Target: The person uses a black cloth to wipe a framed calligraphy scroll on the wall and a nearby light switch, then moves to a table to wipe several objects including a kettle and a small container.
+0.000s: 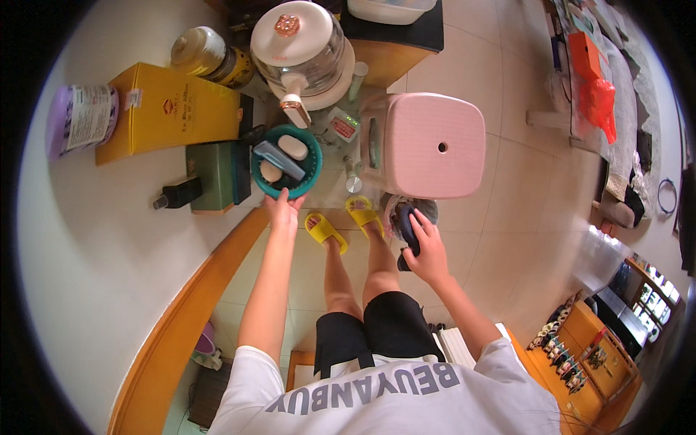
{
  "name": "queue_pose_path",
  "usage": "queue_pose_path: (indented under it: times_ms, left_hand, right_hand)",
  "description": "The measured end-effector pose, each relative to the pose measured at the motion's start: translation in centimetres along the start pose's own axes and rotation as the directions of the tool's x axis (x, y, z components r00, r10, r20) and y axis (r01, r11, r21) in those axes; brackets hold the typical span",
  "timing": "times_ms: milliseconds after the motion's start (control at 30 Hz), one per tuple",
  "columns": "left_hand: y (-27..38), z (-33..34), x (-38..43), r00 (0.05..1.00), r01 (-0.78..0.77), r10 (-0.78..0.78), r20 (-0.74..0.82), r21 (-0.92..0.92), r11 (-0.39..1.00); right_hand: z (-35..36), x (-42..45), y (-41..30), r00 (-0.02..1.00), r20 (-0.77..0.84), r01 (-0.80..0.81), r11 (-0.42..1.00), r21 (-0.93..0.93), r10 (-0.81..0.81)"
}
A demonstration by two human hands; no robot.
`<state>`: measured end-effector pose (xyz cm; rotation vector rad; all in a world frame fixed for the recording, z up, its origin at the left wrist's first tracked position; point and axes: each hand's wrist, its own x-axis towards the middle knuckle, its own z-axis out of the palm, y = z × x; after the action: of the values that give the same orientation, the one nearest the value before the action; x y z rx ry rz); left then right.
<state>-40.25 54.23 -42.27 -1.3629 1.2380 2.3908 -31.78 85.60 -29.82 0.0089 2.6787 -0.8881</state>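
My left hand (284, 209) grips the near rim of a round teal plastic basket (317, 168), thumb on the edge. Inside lie a white oval item (292, 147), a long grey-blue item (283, 160) and a round beige item (271, 172). My right hand (429, 253) is closed around a dark, rounded object (409, 228) whose kind I cannot make out. It is above a small bin (430, 210) with a bag lining, beside the pink plastic stool (435, 147). Whether the dark object touches the bin is unclear.
A glass electric pot (304, 70) with a white lid stands beyond the basket. A white device with red buttons (344, 125) lies beside it. Yellow box (168, 114), green box (212, 176) and purple-lidded jar (84, 120) line the left wall. An orange door frame (185, 321) runs nearer me.
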Motion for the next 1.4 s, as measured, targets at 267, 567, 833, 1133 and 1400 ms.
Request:
queue_pose_path:
  times_ms: [267, 567, 833, 1133, 1400]
  left_hand:
    - [-1.0, -1.4, 0.7, 0.983, -0.006, -0.017, -0.184, -0.123, 0.992]
    - [-1.4, -7.0, -12.0, 0.974, 0.151, -0.122, -0.189, 0.143, 0.978]
    - [-2.8, -11.6, -22.7, 0.935, 0.244, -0.209, -0.286, 0.092, 0.965]
    - [-3.4, -10.6, -29.5, 0.944, 0.162, -0.125, -0.307, 0.096, 0.982]
    - [-4.0, -10.3, -31.2, 0.938, 0.162, -0.104, -0.332, 0.151, 0.975]
  right_hand:
    - [-0.7, 12.6, -2.4, 0.97, -0.243, 0.069, 0.933, 0.353, 0.02]
    - [4.2, 27.7, -3.0, 0.989, -0.08, 0.097, 0.949, -0.3, -0.126]
    - [3.1, 25.0, -5.0, 0.981, 0.172, 0.162, 0.848, -0.505, -0.085]
    - [1.9, 21.2, -15.5, 0.943, -0.239, 0.305, 0.888, 0.345, -0.231]
    - [4.7, 23.3, -16.6, 0.861, -0.431, 0.433, 0.833, 0.345, -0.269]
